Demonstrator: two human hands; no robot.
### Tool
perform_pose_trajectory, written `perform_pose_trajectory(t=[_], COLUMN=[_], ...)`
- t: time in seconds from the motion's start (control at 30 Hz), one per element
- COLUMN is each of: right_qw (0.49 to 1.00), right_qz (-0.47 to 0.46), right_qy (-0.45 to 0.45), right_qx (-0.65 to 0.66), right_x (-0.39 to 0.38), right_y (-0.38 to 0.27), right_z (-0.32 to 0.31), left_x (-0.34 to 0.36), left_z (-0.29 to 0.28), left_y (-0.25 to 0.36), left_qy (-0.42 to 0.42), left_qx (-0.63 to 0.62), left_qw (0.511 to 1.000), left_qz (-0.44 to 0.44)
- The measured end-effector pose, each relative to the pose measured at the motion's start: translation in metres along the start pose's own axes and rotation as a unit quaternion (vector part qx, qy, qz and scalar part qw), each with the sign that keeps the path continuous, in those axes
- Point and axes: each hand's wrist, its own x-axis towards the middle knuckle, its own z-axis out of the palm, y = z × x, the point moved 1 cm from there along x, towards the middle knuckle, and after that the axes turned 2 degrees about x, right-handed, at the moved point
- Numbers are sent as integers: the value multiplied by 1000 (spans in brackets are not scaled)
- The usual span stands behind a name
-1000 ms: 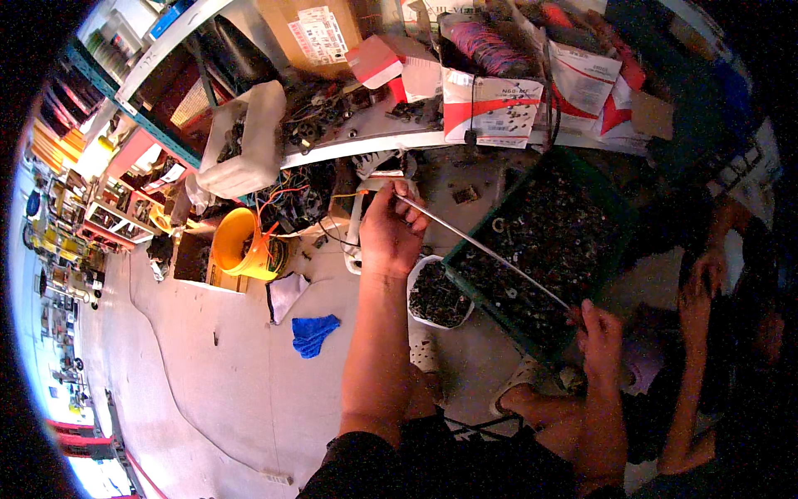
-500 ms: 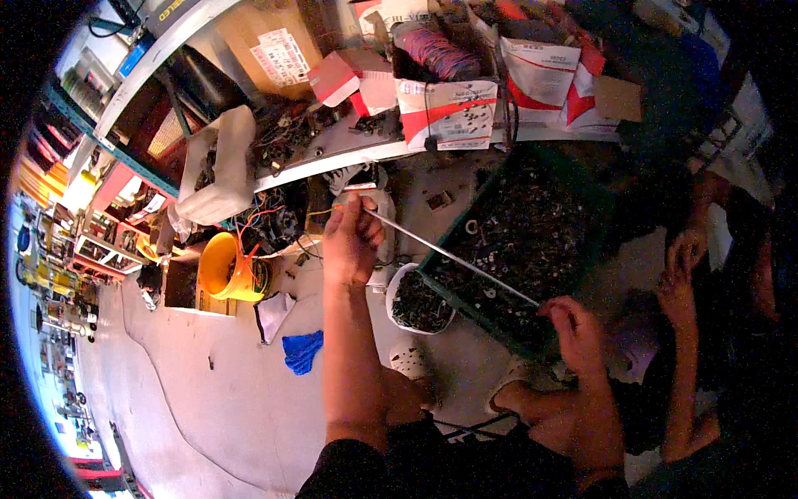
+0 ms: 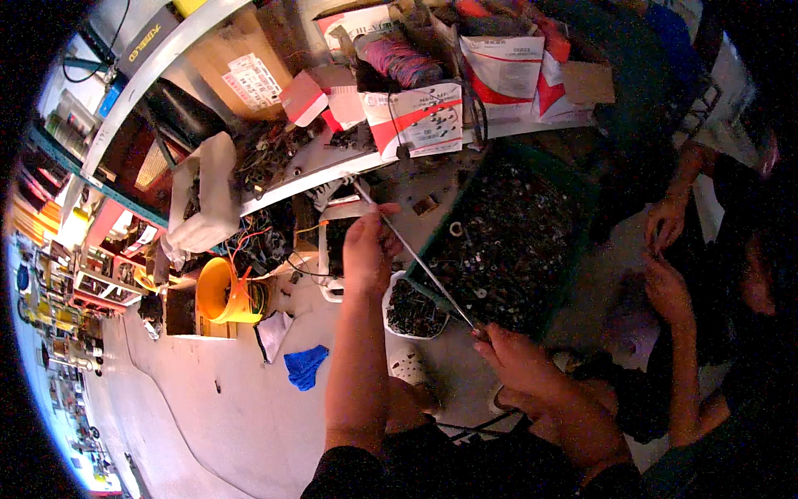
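A long, thin metal rod point(image 3: 424, 265) slants from below the shelf down to my right hand point(image 3: 515, 358), which is closed on its lower, darker end. My left hand point(image 3: 370, 245) is curled round the rod farther up, with the upper tip sticking out beyond its fingers. Under the rod and to its right lies a green crate point(image 3: 553, 266) of many small dark metal parts, among them some washers. Beside it, just below my left hand's side of the rod, stands a white tub point(image 3: 416, 312) of small dark pieces.
A shelf point(image 3: 307, 166) carries boxes point(image 3: 416, 125) and a translucent bin point(image 3: 212, 216). A yellow bucket point(image 3: 216, 291), tangled wires point(image 3: 258, 241) and a blue cloth point(image 3: 303, 370) are at the left on the floor. A co-worker's hands point(image 3: 669, 291) are close at the right.
My right hand has moved left and down with the rod, which now slants more steeply and pokes out beyond my left hand. The view has shifted, and the co-worker's hands have risen slightly.
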Motion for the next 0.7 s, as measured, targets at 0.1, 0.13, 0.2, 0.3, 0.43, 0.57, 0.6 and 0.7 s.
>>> perform_pose_trajectory(t=[0.1,0.13,0.2,0.3,0.43,0.57,0.6,0.7], right_qw=[999,998,993,988,985,979,975,971], right_qz=[-17,-27,-48,-35,-33,-51,-61,-60], right_qy=[27,50,95,139,151,161,170,182], right_qx=[20,28,41,64,82,115,127,142], right_x=[0,2,4,10,15,15,15,18], right_y=[5,7,12,16,20,18,18,18], right_z=[3,5,9,9,10,12,13,13], left_x=[-5,-9,-9,-18,-19,-20,-19,-19], left_z=[22,29,35,51,57,59,59,59], left_y=[-16,-19,-37,-48,-61,-65,-66,-69], left_qy=[-57,-71,-121,-139,-183,-182,-184,-187], left_qx=[75,104,101,172,168,162,168,192], left_qw=[996,992,987,975,967,968,966,961], left_qz=[-6,-2,-19,-30,-57,-66,-68,-71])
